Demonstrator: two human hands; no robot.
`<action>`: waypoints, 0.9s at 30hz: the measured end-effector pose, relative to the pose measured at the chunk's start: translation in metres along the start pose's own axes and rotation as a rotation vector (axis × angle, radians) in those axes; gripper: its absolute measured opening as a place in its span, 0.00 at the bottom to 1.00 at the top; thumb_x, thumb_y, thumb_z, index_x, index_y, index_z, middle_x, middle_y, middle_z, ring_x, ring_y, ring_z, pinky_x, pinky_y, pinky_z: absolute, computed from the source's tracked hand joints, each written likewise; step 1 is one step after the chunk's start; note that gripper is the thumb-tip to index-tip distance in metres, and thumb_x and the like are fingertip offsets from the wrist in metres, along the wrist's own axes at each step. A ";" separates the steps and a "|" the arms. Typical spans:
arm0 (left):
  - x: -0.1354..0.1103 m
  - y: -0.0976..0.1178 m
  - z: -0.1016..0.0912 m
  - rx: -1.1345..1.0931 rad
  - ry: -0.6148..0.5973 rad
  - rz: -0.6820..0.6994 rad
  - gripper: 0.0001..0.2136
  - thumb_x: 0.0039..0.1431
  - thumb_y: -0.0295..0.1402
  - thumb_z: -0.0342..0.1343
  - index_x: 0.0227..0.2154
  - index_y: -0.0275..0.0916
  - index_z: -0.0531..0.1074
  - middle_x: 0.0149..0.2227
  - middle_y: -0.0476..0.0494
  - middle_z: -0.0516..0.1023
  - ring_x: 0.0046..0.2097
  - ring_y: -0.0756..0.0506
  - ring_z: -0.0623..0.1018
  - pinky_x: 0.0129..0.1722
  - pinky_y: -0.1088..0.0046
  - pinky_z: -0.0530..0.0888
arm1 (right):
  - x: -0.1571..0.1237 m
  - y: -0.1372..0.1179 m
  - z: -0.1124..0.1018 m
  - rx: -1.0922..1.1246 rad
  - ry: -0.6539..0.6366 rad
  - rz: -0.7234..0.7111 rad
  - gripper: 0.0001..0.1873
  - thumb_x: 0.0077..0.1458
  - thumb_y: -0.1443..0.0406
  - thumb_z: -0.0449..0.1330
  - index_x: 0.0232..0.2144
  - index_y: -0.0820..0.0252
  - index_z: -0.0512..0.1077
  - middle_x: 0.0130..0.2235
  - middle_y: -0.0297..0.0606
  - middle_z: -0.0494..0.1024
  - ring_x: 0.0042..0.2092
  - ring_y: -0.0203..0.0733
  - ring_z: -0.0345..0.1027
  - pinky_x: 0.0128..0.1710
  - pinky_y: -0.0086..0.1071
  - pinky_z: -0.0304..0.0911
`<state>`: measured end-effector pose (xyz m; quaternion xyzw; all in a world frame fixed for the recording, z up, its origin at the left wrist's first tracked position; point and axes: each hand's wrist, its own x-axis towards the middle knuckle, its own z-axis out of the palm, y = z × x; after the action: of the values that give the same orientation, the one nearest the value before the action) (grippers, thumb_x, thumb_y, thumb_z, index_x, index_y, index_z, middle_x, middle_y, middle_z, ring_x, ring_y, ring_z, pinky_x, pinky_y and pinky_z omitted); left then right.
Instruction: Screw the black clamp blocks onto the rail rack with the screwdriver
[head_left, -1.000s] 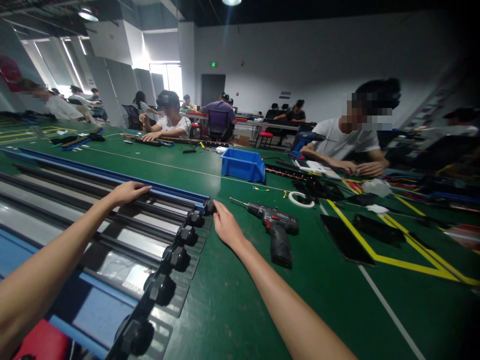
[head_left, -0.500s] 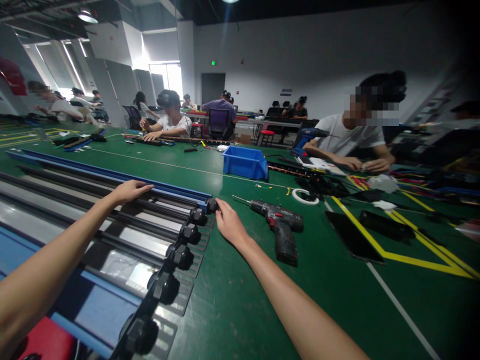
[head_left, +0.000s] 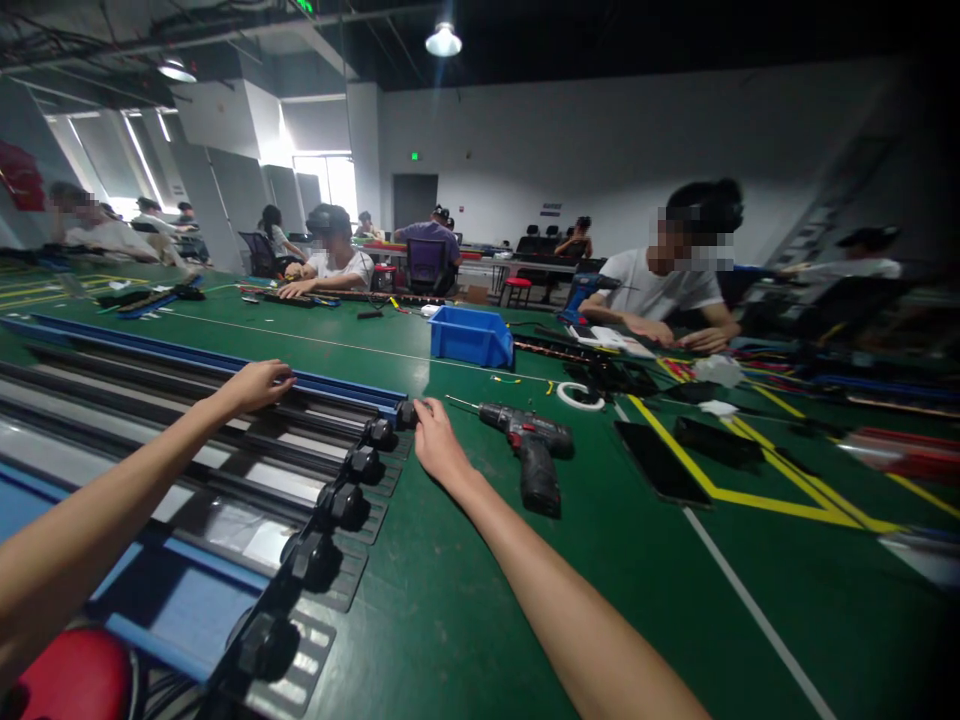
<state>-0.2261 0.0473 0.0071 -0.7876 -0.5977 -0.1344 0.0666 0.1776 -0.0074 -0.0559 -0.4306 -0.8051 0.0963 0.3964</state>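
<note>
A frame of long parallel black bars [head_left: 172,400] lies on the left of the table, with a blue rail [head_left: 330,386] along its far side. My left hand [head_left: 259,385] rests over the far bars beside that rail, fingers loosely bent and apart, gripping nothing that I can see. At the rail's right end, my right hand [head_left: 439,440] has its fingers closed at a black round end fitting [head_left: 407,413]; the fingertips are partly hidden. More black knob-like fittings [head_left: 346,503] line the bars' near ends, with slotted grey plates [head_left: 341,575] beside them.
A cordless drill [head_left: 529,440] lies right of my right hand, its bit pointing left. Behind it are a blue bin [head_left: 471,337] and a white tape roll [head_left: 580,396]. A dark flat panel [head_left: 661,462] lies farther right. A co-worker [head_left: 667,290] sits opposite.
The camera view has shifted, so the table things appear farther left. My left fingers, stretched out before, are now more bent. My right hand stays at the end fitting.
</note>
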 end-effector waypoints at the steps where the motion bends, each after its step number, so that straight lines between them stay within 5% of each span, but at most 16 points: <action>1: 0.002 0.012 -0.004 -0.022 0.007 0.028 0.22 0.59 0.52 0.46 0.36 0.39 0.77 0.38 0.39 0.79 0.39 0.41 0.76 0.40 0.70 0.68 | 0.006 -0.002 -0.008 -0.024 0.022 0.015 0.28 0.60 0.73 0.48 0.62 0.66 0.63 0.59 0.53 0.64 0.58 0.47 0.63 0.59 0.38 0.61; 5: 0.012 0.076 -0.015 -0.156 0.033 0.135 0.21 0.62 0.49 0.45 0.39 0.38 0.76 0.38 0.41 0.79 0.40 0.42 0.76 0.41 0.70 0.69 | 0.036 0.013 -0.070 -0.161 0.071 0.136 0.21 0.61 0.68 0.52 0.54 0.69 0.72 0.50 0.51 0.74 0.51 0.46 0.69 0.56 0.34 0.62; 8: 0.014 0.122 -0.015 -0.195 -0.021 0.256 0.20 0.63 0.48 0.46 0.38 0.39 0.76 0.38 0.41 0.78 0.40 0.42 0.76 0.42 0.70 0.69 | 0.047 0.051 -0.130 -0.341 -0.023 0.373 0.18 0.60 0.65 0.55 0.51 0.59 0.75 0.48 0.44 0.78 0.50 0.43 0.71 0.52 0.31 0.62; 12: 0.011 0.151 -0.003 -0.258 0.014 0.266 0.21 0.64 0.50 0.46 0.38 0.39 0.76 0.39 0.40 0.77 0.42 0.41 0.76 0.43 0.68 0.69 | 0.041 0.115 -0.184 -0.440 -0.107 0.597 0.10 0.52 0.66 0.62 0.36 0.66 0.80 0.37 0.51 0.81 0.41 0.49 0.75 0.42 0.32 0.65; 18: 0.005 0.140 0.008 -0.380 0.038 0.137 0.24 0.62 0.55 0.45 0.39 0.40 0.75 0.41 0.39 0.78 0.45 0.39 0.76 0.46 0.65 0.71 | 0.035 0.166 -0.189 -0.464 -0.288 0.738 0.10 0.47 0.63 0.67 0.20 0.65 0.78 0.22 0.45 0.77 0.27 0.44 0.72 0.30 0.31 0.63; 27: -0.002 0.143 0.009 -0.396 0.168 0.198 0.19 0.64 0.50 0.48 0.41 0.40 0.75 0.40 0.39 0.77 0.41 0.41 0.77 0.42 0.66 0.72 | 0.040 0.167 -0.172 -0.445 -0.242 0.733 0.03 0.42 0.71 0.65 0.19 0.66 0.77 0.25 0.46 0.77 0.32 0.46 0.73 0.33 0.32 0.63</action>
<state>-0.0888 0.0080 0.0056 -0.8260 -0.4720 -0.3069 -0.0272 0.3923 0.0932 -0.0019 -0.7479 -0.6411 0.1045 0.1368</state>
